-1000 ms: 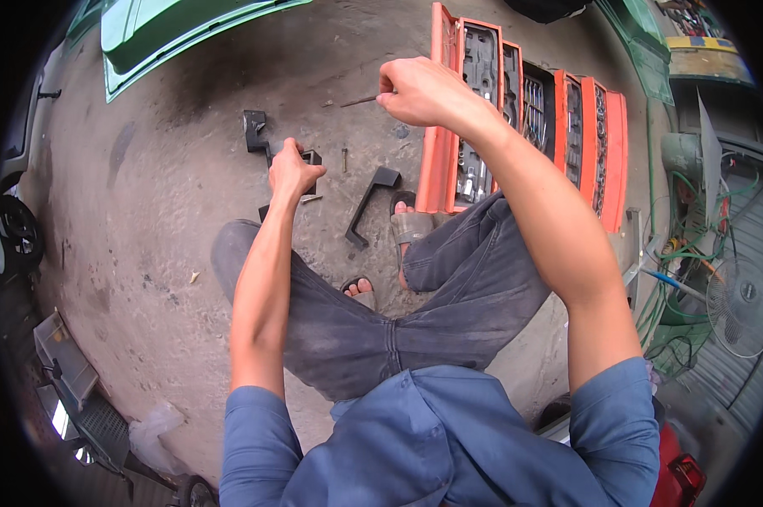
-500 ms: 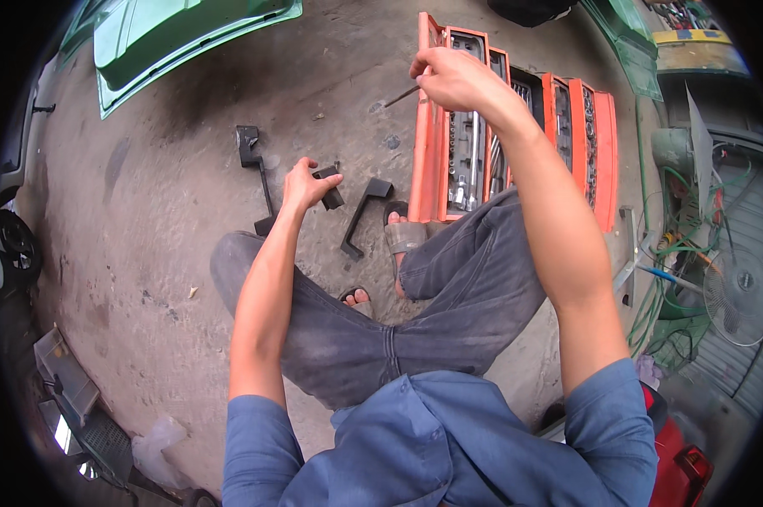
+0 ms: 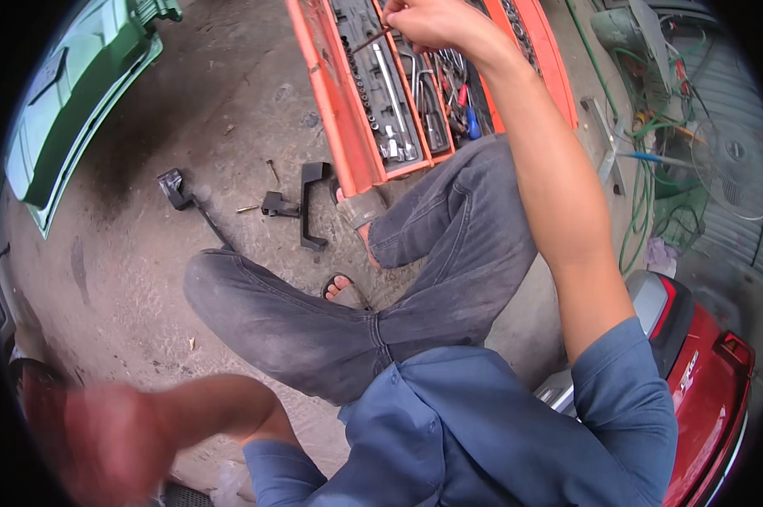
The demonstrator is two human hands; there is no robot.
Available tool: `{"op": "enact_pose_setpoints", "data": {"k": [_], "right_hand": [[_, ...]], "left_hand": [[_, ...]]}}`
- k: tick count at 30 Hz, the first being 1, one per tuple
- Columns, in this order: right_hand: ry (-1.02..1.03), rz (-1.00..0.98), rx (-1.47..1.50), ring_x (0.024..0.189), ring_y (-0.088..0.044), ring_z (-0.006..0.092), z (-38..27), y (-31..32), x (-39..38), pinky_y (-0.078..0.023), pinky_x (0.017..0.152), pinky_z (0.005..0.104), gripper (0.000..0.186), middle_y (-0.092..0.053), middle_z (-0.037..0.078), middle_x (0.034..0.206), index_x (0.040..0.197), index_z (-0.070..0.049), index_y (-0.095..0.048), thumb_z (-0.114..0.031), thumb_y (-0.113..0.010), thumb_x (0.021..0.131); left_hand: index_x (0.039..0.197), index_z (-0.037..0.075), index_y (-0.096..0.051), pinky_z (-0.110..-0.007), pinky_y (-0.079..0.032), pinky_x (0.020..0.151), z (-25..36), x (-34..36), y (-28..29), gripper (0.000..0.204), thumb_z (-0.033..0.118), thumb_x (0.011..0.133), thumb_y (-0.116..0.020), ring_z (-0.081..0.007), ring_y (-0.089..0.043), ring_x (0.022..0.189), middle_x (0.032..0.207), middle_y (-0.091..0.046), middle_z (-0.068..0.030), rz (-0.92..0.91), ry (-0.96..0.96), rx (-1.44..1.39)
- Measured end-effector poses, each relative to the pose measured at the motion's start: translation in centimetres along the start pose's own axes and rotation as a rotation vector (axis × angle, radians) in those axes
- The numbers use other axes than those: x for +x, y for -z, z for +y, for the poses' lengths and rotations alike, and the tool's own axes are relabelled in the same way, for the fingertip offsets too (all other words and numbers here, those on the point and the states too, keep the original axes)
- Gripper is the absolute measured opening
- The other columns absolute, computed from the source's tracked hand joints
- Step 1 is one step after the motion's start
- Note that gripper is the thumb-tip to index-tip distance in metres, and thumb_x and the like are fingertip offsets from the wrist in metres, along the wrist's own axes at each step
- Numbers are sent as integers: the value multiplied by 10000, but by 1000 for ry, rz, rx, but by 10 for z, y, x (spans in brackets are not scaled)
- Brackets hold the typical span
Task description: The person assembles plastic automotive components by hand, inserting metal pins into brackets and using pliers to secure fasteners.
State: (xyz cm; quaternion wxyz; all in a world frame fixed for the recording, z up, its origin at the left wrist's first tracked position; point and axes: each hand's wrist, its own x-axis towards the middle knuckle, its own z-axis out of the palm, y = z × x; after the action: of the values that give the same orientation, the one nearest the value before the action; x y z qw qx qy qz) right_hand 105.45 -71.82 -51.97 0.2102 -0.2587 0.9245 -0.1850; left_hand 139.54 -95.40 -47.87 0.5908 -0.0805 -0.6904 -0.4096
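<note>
My right hand (image 3: 428, 21) is closed on a thin dark rod-shaped tool (image 3: 371, 39), over the orange metal toolbox (image 3: 343, 144). In its trays lie sockets, a long chrome bar (image 3: 387, 80) and a blue-handled screwdriver (image 3: 472, 122). My left hand (image 3: 115, 439), far out at the lower left, is smeared by motion, so its fingers cannot be read. On the floor before my knees are a small black block (image 3: 276, 205), a black bracket-shaped handle (image 3: 307, 211) touching or close beside it, and a longer black handle-like part (image 3: 174, 188). Two small bolts (image 3: 271, 171) lie near the block.
Green painted panels (image 3: 77, 110) stand at the upper left. To the right are a fan (image 3: 730, 165), green hoses (image 3: 639, 220) and a metal bracket (image 3: 605, 139). A red vehicle part (image 3: 711, 397) sits behind my right arm. The concrete floor is stained.
My left hand has let go of the small black block, which now lies on the floor, and has swung down to the left. The view has turned; my right hand still holds the rod.
</note>
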Motion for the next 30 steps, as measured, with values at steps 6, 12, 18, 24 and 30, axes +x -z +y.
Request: {"op": "enact_pose_setpoints", "data": {"k": [6, 12, 18, 24, 30], "right_hand": [[-12, -149, -40, 617, -683, 271, 0, -12, 19, -532, 552, 424, 223, -680, 202, 682, 789, 62, -702, -55, -512, 781], [50, -171, 3, 627, -696, 227, -39, -1, 11, -567, 571, 363, 231, -706, 157, 717, 860, 69, -707, -72, -525, 852], [24, -81, 98, 682, -704, 193, -28, 14, 5, -580, 617, 318, 243, -717, 129, 778, 953, 64, -718, -120, -561, 934], [108, -171, 25, 719, -710, 207, -48, 7, 7, -584, 670, 331, 267, -722, 134, 808, 1000, 66, -710, -168, -594, 947], [39, -147, 27, 755, -716, 215, -37, 11, 6, -571, 706, 342, 290, -740, 161, 842, 971, 46, -736, -221, -634, 924]], "left_hand": [[1218, -58, -604, -287, -546, 875, 18, -41, -55, 323, 180, 1029, -494, -190, -668, 1003, 1094, -697, -151, -680, -147, -438], [1232, -48, -604, -323, -547, 875, 16, -57, -51, 362, 211, 984, -552, -227, -668, 1006, 1102, -694, -168, -780, -49, -425], [1245, -38, -604, -358, -547, 874, 9, -80, -67, 414, 241, 940, -609, -264, -668, 1009, 1111, -692, -185, -800, 23, -450], [1259, -28, -604, -394, -548, 874, 4, -98, -79, 476, 272, 896, -667, -301, -669, 1013, 1120, -690, -202, -853, 142, -399], [1273, -18, -604, -430, -548, 874, -60, -135, -42, 544, 303, 851, -724, -339, -669, 1016, 1129, -688, -219, -605, 703, -22]]}}
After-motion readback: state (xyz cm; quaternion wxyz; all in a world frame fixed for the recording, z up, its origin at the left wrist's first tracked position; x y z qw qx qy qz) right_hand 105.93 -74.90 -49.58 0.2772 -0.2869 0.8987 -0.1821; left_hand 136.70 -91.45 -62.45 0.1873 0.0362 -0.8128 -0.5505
